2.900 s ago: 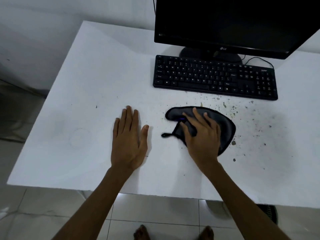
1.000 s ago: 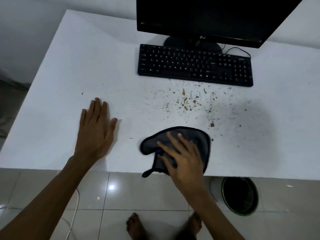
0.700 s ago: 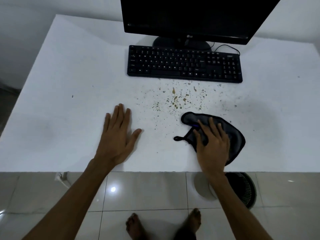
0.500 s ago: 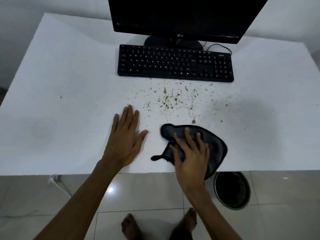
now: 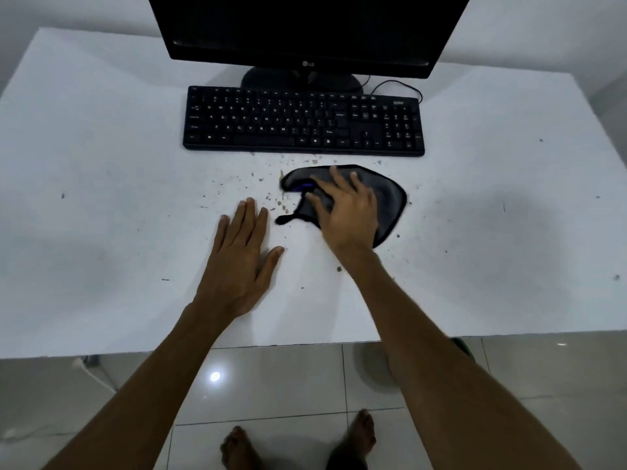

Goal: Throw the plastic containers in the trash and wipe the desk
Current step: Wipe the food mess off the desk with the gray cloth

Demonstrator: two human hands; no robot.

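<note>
A dark grey cloth [image 5: 386,195] with a black edge and a small loop lies on the white desk [image 5: 101,184], just in front of the keyboard. My right hand [image 5: 346,212] presses flat on the cloth with its fingers spread. Left of it, my left hand [image 5: 242,256] rests flat on the desk, fingers straight. Brown crumbs and specks [image 5: 283,206] are scattered on the desk between the two hands and along the keyboard's front edge. No plastic container is in view.
A black keyboard [image 5: 302,122] lies at the back of the desk below a black monitor [image 5: 305,28]. The rim of a dark bin [image 5: 462,346] shows under the desk's front edge at the right. My bare feet stand on the tiled floor [image 5: 278,385].
My right hand has pushed the cloth away from the desk's front edge up to the keyboard, over the crumbs. The left hand stays flat on the desk.
</note>
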